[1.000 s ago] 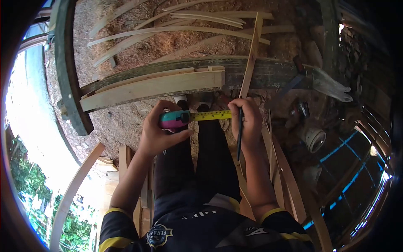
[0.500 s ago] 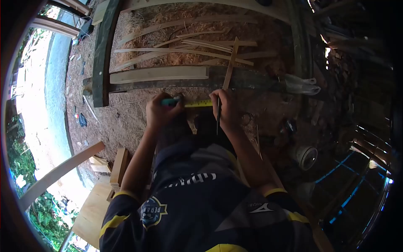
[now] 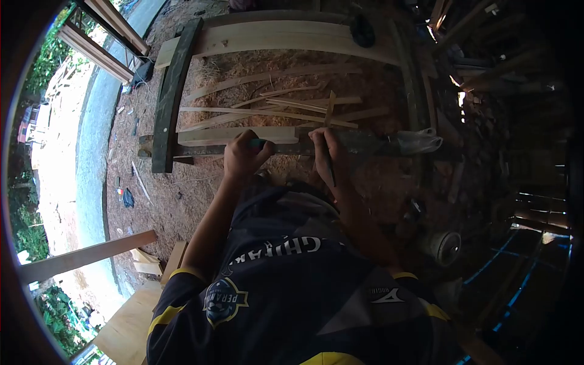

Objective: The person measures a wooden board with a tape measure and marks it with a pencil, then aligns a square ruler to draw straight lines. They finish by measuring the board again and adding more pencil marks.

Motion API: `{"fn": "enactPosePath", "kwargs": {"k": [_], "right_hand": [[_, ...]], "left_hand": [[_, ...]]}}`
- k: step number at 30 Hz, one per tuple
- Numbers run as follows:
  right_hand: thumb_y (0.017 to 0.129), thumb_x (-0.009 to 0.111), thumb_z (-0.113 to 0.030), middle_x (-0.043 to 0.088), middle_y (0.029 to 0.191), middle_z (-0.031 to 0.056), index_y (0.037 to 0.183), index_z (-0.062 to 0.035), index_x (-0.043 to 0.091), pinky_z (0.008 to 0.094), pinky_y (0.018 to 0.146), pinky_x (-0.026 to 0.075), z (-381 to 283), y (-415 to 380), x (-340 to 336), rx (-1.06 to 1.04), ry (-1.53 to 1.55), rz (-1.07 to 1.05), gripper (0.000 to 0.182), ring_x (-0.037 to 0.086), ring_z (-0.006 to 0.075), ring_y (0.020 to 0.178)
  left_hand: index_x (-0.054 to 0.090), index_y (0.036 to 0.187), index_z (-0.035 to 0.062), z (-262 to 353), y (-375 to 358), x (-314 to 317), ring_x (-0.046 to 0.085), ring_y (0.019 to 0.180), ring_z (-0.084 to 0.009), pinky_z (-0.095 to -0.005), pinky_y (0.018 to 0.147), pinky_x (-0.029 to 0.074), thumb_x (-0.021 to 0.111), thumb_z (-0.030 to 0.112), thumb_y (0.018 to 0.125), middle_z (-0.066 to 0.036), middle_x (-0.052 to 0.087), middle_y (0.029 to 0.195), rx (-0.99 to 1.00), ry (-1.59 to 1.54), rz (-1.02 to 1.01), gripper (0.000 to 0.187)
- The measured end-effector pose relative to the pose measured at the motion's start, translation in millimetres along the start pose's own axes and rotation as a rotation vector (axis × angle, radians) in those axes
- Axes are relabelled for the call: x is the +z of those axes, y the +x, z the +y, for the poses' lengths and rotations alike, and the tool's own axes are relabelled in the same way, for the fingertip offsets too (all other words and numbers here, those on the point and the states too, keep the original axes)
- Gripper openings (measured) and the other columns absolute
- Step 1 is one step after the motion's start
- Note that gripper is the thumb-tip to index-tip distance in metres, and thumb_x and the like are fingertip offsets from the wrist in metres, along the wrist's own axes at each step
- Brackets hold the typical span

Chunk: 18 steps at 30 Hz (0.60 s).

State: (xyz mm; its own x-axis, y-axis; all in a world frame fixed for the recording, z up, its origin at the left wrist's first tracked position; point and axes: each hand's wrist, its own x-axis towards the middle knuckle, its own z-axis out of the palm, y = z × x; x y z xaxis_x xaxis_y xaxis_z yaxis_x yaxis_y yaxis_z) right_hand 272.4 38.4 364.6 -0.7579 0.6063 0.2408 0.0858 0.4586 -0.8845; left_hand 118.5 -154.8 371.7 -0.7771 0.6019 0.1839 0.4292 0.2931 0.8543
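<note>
My left hand (image 3: 241,159) is closed around a teal tape measure (image 3: 258,143), above the near beam of a wooden frame. My fingers cover most of its case, and no yellow blade shows now. To its right, my right hand (image 3: 329,153) is closed on a thin dark stick like a pencil (image 3: 331,166), which points back toward my wrist. A narrow wooden strip (image 3: 330,111) rises from the same fingers and looks held there too. Just beyond my left hand, a pale board (image 3: 210,135) lies along the near beam (image 3: 359,145).
Several thin wooden strips (image 3: 274,114) lie over shavings inside the frame. A wide plank (image 3: 274,38) spans its far side, with a dark object (image 3: 362,31) on it. A clear plastic bag (image 3: 420,142) hangs at the right. A round container (image 3: 445,248) stands lower right.
The yellow blade stretched between my hands is gone from view. The strip in my right hand now looks shorter, and the pencil-like stick has tilted. My view has shifted, showing more of the far plank.
</note>
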Motion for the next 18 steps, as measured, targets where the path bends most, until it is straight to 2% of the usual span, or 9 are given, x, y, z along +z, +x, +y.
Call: {"fn": "enactPosePath", "kwargs": {"k": [3,5,6,8,12,14,15,16,18], "right_hand": [[0.116,0.058,-0.021,0.077,0.103,0.0183,0.11,0.0,0.068,0.0441,0.089,0.059,21,-9,-9,0.075,0.093,-0.023,0.024,0.078,0.0352,0.103],[0.115,0.061,-0.023,0.079,0.104,0.0155,0.113,0.0002,0.069,0.042,0.091,0.059,30,-15,-10,0.173,0.23,-0.163,0.025,0.078,0.0291,0.105],[0.115,0.061,-0.023,0.079,0.104,0.0155,0.113,0.0002,0.069,0.042,0.091,0.059,35,-16,-8,0.173,0.228,-0.152,0.025,0.078,0.0291,0.105],[0.112,0.067,-0.022,0.078,0.107,0.0133,0.123,-0.0002,0.07,0.04,0.092,0.059,42,-23,-4,0.228,0.161,-0.303,0.025,0.078,0.025,0.104],[0.106,0.077,-0.022,0.078,0.112,0.0136,0.134,-0.0003,0.068,0.0388,0.091,0.059,33,-28,0,0.108,0.148,-0.214,0.036,0.077,0.0229,0.102],[0.099,0.085,-0.023,0.078,0.119,0.015,0.138,0.0,0.066,0.0396,0.092,0.06,19,-27,-8,0.127,0.123,-0.267,0.05,0.077,0.0224,0.103],[0.099,0.085,-0.023,0.078,0.119,0.015,0.138,0.0,0.066,0.0396,0.092,0.06,17,-26,-11,0.125,0.12,-0.252,0.05,0.077,0.0224,0.103],[0.096,0.088,-0.025,0.078,0.12,0.0152,0.138,0.0003,0.066,0.0392,0.092,0.06,18,-27,-14,0.135,0.119,-0.24,0.054,0.076,0.0218,0.103],[0.092,0.091,-0.027,0.078,0.12,0.0153,0.137,0.0006,0.067,0.0389,0.092,0.06,28,-32,-17,0.157,0.117,-0.217,0.058,0.076,0.0212,0.102]], "left_hand": [[0.076,0.094,-0.0013,-26,0,4,0.081,0.077,-0.0309,-0.0414,0.074,0.062,0.082,0.032,0.093,-0.017,0.08,0.084,-0.03,0.026,0.039,0.033],[0.074,0.102,-0.0037,-22,4,3,0.082,0.081,-0.0236,-0.0368,0.077,0.063,0.076,0.028,0.103,-0.019,0.081,0.084,0.02,0.034,-0.024,0.032],[0.074,0.102,-0.0037,-18,7,6,0.082,0.081,-0.0236,-0.0368,0.077,0.063,0.076,0.028,0.103,-0.019,0.081,0.084,0.028,0.031,-0.03,0.032],[0.071,0.095,-0.0019,-5,6,18,0.08,0.077,-0.0372,-0.0454,0.074,0.061,0.071,0.038,0.107,-0.02,0.078,0.081,-0.076,0.037,0.034,0.041],[0.065,0.105,-0.0017,6,7,36,0.077,0.078,-0.0409,-0.0498,0.072,0.058,0.054,0.032,0.116,-0.023,0.074,0.083,-0.094,-0.065,-0.062,0.037],[0.056,0.113,-0.001,-5,4,54,0.071,0.082,-0.0486,-0.056,0.07,0.053,0.043,0.026,0.119,-0.026,0.07,0.087,-0.012,-0.04,-0.047,0.031],[0.051,0.114,-0.0004,-21,4,65,0.065,0.086,-0.056,-0.0607,0.071,0.049,0.042,0.025,0.119,-0.028,0.065,0.089,0.137,0.002,-0.075,0.027],[0.051,0.114,-0.0004,-30,5,75,0.065,0.086,-0.056,-0.0607,0.071,0.049,0.042,0.025,0.119,-0.028,0.065,0.089,0.148,-0.001,-0.084,0.027],[0.052,0.113,0.0014,-41,3,94,0.066,0.087,-0.0547,-0.0613,0.071,0.05,0.043,0.023,0.118,-0.029,0.066,0.093,0.385,0.185,-0.175,0.024]]}}
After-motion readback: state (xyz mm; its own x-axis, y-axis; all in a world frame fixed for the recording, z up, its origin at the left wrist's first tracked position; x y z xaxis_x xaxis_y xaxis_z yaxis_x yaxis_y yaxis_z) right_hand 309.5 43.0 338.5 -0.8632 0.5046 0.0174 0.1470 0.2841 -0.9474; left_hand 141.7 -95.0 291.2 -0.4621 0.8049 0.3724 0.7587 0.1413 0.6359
